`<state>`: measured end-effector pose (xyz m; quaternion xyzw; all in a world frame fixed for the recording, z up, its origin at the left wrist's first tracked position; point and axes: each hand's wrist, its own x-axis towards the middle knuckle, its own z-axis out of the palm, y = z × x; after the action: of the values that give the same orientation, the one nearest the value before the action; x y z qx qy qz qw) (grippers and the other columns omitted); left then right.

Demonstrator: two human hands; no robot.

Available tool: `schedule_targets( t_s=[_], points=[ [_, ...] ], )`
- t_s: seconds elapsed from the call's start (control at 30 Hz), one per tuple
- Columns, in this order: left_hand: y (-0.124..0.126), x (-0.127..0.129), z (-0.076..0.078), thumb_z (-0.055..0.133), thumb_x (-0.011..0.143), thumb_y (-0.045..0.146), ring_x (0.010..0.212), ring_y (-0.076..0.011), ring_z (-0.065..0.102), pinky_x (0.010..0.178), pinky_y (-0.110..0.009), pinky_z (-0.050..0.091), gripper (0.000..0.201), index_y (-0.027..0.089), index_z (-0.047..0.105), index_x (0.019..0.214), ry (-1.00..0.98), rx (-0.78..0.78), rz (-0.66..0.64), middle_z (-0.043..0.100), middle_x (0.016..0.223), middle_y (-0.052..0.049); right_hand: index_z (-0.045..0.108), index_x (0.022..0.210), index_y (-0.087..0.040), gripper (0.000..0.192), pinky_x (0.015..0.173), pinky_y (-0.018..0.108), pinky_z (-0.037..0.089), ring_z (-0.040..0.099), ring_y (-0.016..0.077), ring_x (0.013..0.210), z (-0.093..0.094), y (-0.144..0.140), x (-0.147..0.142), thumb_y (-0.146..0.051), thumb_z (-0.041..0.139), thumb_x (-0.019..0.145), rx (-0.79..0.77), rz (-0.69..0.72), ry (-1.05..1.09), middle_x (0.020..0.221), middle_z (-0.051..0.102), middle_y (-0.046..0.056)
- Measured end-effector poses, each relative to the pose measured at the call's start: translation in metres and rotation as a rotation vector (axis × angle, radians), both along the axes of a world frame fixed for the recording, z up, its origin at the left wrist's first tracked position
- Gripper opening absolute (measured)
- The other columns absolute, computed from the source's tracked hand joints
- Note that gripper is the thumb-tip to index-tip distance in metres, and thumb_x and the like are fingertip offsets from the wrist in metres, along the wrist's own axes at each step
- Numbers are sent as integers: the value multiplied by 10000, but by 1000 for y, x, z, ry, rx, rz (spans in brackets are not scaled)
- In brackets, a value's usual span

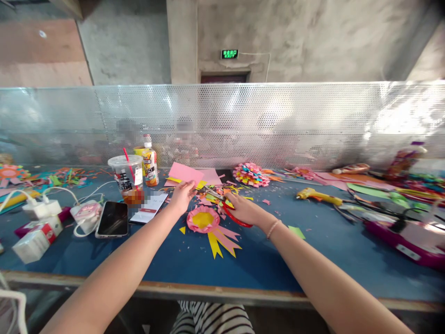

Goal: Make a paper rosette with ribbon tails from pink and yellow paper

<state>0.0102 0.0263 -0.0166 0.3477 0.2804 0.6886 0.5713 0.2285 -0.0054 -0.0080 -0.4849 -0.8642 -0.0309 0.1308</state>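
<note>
My left hand (183, 198) pinches a sheet of pink paper (184, 173) by its lower right corner, raised over the table. Around the handles of red scissors (239, 220) my right hand (247, 208) is closed. The scissor blades (213, 192) point left toward the paper; whether they touch it I cannot tell. Just below both hands lies a paper rosette (203, 219) with a pink pleated rim, a yellow centre and pink and yellow ribbon tails (222, 243). Behind the scissors, paper scraps are scattered, and a layered multicoloured paper flower (251, 174) sits farther back.
A plastic cup (125, 176) with a red straw, a drink bottle (150, 162), a smartphone (112, 219) and chargers (40, 239) stand on the left. To the right are a yellow glue gun (319, 196), cables and a purple power strip (405, 244). A perforated metal screen (222, 109) runs behind.
</note>
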Motion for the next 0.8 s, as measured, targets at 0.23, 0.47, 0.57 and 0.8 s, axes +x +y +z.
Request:
schedule_targets(
  t_s=[0.23, 0.47, 0.57, 0.8],
  points=[
    [0, 0, 1, 767, 475, 205, 533, -65, 545, 515, -187, 430, 279, 147, 579, 672, 1, -16, 55, 599, 605, 32, 359, 1251, -149, 482, 871, 325, 394, 518, 245, 1076, 1, -1, -1, -440, 315, 869, -35, 23, 99, 1217, 516, 144],
    [-5, 3, 0, 756, 516, 226, 543, -77, 558, 554, -203, 459, 240, 128, 585, 653, 98, 29, 14, 591, 574, 17, 318, 1299, -118, 574, 907, 356, 378, 484, 271, 1124, 0, -2, -2, -487, 295, 860, -65, 47, 108, 1248, 486, 171],
    [-6, 4, 0, 745, 545, 224, 554, -89, 570, 578, -223, 478, 227, 122, 585, 668, 128, 28, -10, 594, 578, 7, 325, 1297, -132, 560, 906, 350, 378, 489, 262, 1118, 0, -2, -3, -479, 321, 857, -81, 67, 128, 1233, 502, 162],
    [-8, 5, 2, 724, 586, 206, 570, -99, 586, 603, -243, 491, 196, 120, 575, 682, 137, 25, -4, 612, 610, -6, 359, 1265, -154, 525, 881, 329, 390, 506, 240, 1092, -1, -1, -4, -487, 339, 860, -93, 90, 181, 1211, 524, 147]
  ],
)
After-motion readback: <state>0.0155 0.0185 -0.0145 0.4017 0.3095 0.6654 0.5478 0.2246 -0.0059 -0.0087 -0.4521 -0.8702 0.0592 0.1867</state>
